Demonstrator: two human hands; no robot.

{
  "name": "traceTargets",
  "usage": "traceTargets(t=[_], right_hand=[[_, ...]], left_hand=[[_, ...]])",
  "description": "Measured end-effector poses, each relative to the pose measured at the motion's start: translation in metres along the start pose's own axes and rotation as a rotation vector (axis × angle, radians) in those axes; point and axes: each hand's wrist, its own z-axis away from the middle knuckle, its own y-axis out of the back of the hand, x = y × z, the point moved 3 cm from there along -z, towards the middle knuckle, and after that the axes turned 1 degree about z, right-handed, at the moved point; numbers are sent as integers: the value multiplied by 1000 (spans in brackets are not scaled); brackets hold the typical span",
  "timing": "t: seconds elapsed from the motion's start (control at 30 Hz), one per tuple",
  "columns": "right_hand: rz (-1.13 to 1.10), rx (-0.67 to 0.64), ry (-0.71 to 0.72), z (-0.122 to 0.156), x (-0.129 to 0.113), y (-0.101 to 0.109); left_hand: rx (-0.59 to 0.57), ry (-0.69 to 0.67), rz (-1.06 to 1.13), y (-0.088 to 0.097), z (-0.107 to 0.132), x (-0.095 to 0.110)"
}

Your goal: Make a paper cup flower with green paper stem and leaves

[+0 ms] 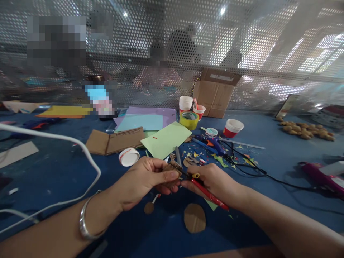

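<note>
My left hand [158,176] pinches a small piece of brown cardboard [173,175] between thumb and fingers. Close against it, my right hand [208,177] is closed around a red-handled cutting tool [211,195] with a bit of yellow by the grip. Its dark metal end reaches to the cardboard; the fingers hide whether it is pliers or scissors. Below the hands, a round cardboard disc [195,218] lies on the blue table, with a smaller disc [148,208] to its left. A grey rod [178,156] lies just beyond my fingers.
Beyond my hands are a green sheet [168,139], folded cardboard [118,140], a white lid [129,157], yellow tape [189,122] and paper cups [233,128]. A blue glue gun [212,143] trails its black cable [282,182] rightward among paper scraps. A white cable [88,154] curves at left.
</note>
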Motion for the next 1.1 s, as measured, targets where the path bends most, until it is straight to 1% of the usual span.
traceTargets(t=[0.1, 0.2, 0.43, 0.53, 0.6, 0.7, 0.93, 1.03, 1.1], right_hand=[[-65, -33, -4, -1, 0, -1], [-80, -54, -32, 1, 1, -3], [-46, -14, -55, 1, 4, -8], [-77, 45, -26, -1, 2, -5], [-66, 71, -46, -1, 1, -2], [-54, 47, -95, 0, 1, 2], [-112, 10, -111, 1, 1, 5], [-224, -23, -140, 3, 1, 7], [-284, -38, -114, 4, -3, 9]], left_hand=[[-4, -6, -31, 0, 0, -1], [-15, 1, -54, 0, -1, -3], [-32, 27, -60, -1, -1, -1], [31, -13, -1, 2, -2, 2], [92, -65, 64, 5, -3, 3], [141, -113, 104, 9, -5, 5], [202, -131, 68, 10, -2, 9], [219, -142, 42, 8, -1, 11], [235, -148, 32, 7, -1, 11]])
